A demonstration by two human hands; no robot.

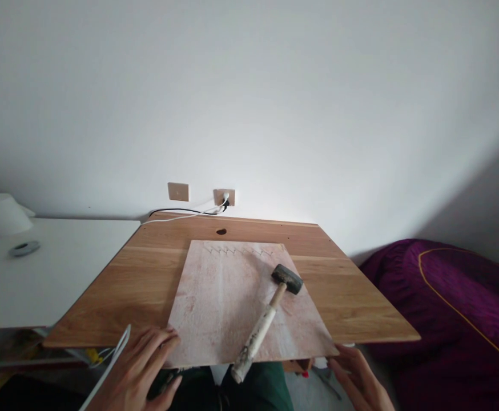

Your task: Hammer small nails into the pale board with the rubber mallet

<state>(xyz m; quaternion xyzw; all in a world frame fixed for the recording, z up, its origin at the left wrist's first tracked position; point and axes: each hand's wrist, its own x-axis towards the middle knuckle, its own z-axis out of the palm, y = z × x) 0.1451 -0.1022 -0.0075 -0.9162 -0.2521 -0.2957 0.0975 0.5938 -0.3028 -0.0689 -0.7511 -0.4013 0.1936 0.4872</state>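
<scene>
A pale, pinkish stained board [215, 297] lies on the wooden tabletop, its near edge jutting slightly past the table's front. My left hand [140, 365] holds its near left corner, fingers along the side and thumb lower. At the near right corner, my right hand [356, 374] has its fingertips closed on the edge, partly hidden under it. Resting diagonally across the board is a mallet [260, 331] with a black head and a whitish, worn handle whose end overhangs the near edge. A row of zigzag marks [236, 251] runs along the board's far side. Neither hand touches the mallet.
The wooden table [136, 291] stands against a white wall. Cables [181, 212] run from a wall socket [224, 197] over its back edge. To the left is a white table [61, 268] with a grey roll-like item [24, 248]. A purple covered mass [459, 308] sits right.
</scene>
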